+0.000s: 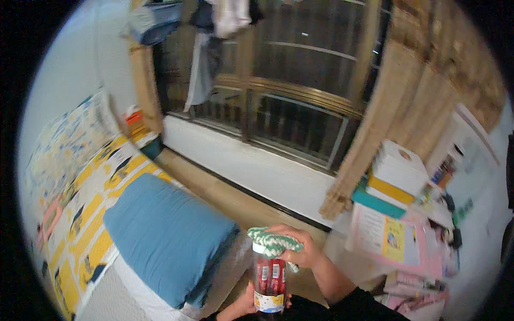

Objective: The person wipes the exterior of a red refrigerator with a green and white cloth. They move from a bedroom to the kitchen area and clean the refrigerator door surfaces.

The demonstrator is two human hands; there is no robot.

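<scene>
A clear cylindrical jar (271,281) with a white lid (258,248) stands upright before me, at the bottom middle of the view. Several red wrapped sticks (270,273) fill it, and a printed band runs around its lower part. My left hand (248,299) grips the jar low down, with its fingers partly hidden behind it. Over the lid, my right hand (300,244) holds a green and white knitted cloth (277,242), bunched up and pressed against the jar's top. A loose end of the cloth hangs beside the jar.
To the left is a bed with a yellow-patterned sheet (86,216), a folded blue quilt (164,236) and a floral pillow (72,140). A desk with papers (371,230) and stacked boxes (397,172) stands right. Ahead are a window (297,124) and a beige curtain (373,132).
</scene>
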